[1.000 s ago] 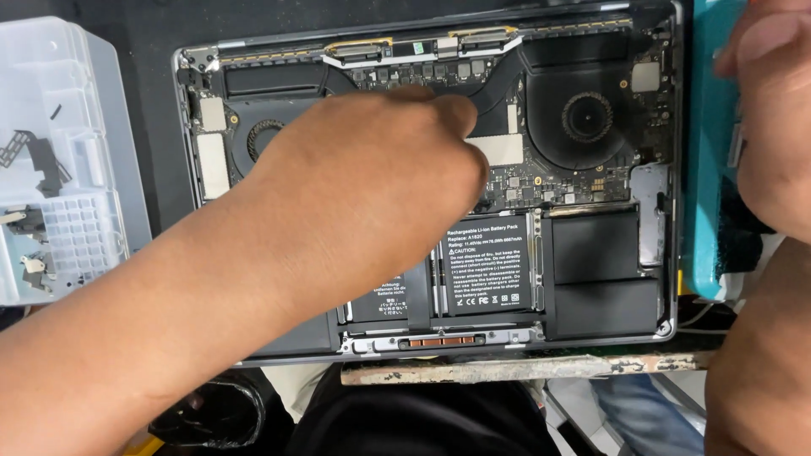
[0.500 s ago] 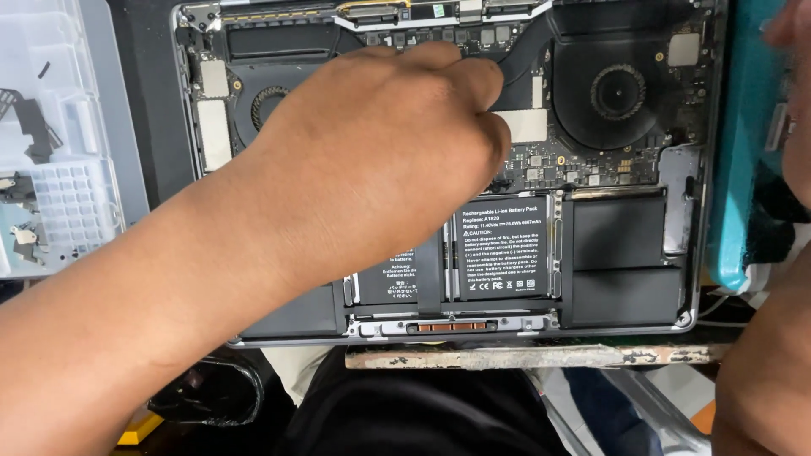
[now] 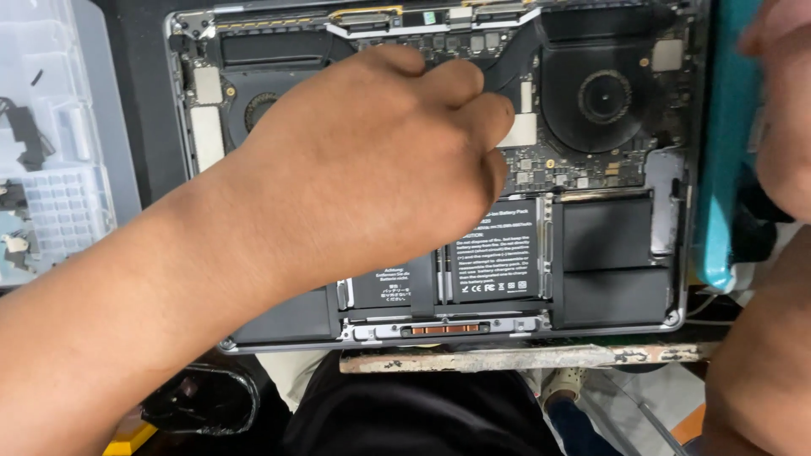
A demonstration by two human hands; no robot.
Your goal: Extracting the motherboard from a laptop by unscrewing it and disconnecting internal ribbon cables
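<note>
Laptop (image 3: pixel 625 253): opened, its bottom cover is off, it lies flat and fills the middle of the view; all places below are given from it.
Left hand (image 3: pixel 372 160): comes in from the lower left and lies over the laptop's middle, fingers curled tight together, the fingertips (image 3: pixel 498 110) touching the board just left of the right fan. I cannot tell if something small is pinched between them.
Right hand (image 3: pixel 781 110): at the laptop's right edge, mostly cut by the frame; whether it grips something I cannot tell.
Teal case (image 3: pixel 722 152): stands along the laptop's right side, touching the right hand.
Organizer (image 3: pixel 51 169): clear plastic box, well to the left of the laptop, small parts inside.
Battery (image 3: pixel 498 253): black cells in the laptop's lower half, partly under the left hand.
Right fan (image 3: pixel 604 97): round, black, in the laptop's upper right part.
Left fan (image 3: pixel 253 105): upper left part, half hidden by the left hand.
</note>
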